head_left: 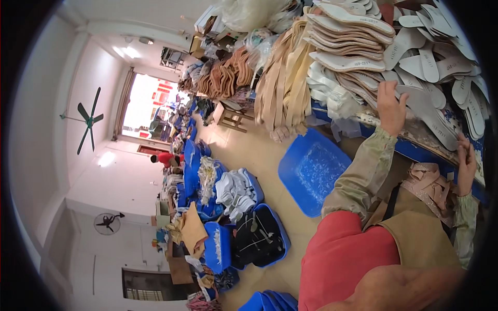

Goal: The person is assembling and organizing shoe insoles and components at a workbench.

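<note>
My left hand [391,109] reaches over the front edge of the worktable, fingers stretched and thumb apart, beside a stack of tan-edged shoe insoles. Its thumb side is close to the narrow end of a long grey-white insole [428,115]; whether it touches is hard to tell. At the insole's wide end is my right hand [466,161], its fingers loosely extended, the fingertips at or near the insole's edge. Beige glittery straps [426,186] lie bunched against my apron, close to the right wrist.
Stacked insoles [347,33] and loose grey-white insoles [438,59] cover the worktable. Beige strips [288,78] and white ribbon [332,90] hang over its edge. A blue tub [314,171] stands on the floor; more filled bins [277,223] stand at left. A person [166,158] is far back.
</note>
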Demonstrator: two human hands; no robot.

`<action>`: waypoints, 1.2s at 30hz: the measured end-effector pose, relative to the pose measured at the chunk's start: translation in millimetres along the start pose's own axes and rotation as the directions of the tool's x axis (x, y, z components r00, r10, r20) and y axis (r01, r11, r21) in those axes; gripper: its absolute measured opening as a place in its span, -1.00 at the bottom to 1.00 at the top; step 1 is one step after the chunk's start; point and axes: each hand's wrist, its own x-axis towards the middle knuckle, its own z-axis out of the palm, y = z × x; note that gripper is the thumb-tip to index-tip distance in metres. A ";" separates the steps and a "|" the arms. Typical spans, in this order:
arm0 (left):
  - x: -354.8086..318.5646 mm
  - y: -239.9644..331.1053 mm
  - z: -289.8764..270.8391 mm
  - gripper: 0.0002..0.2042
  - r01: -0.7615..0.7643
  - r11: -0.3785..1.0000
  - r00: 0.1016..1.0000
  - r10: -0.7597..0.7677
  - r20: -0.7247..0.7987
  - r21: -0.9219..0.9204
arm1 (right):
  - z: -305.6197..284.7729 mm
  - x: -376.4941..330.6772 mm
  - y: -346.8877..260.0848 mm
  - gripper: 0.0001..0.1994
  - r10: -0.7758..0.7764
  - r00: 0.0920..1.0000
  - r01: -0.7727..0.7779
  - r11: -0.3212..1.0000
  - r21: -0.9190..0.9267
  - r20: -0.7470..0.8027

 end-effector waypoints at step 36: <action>-13.9 261.2 118.5 -0.80 -0.622 0.615 0.703 0.711 0.000 -0.485 | -152.6 -7.4 -139.4 -0.90 -0.086 0.959 0.126 0.983 0.135 -0.270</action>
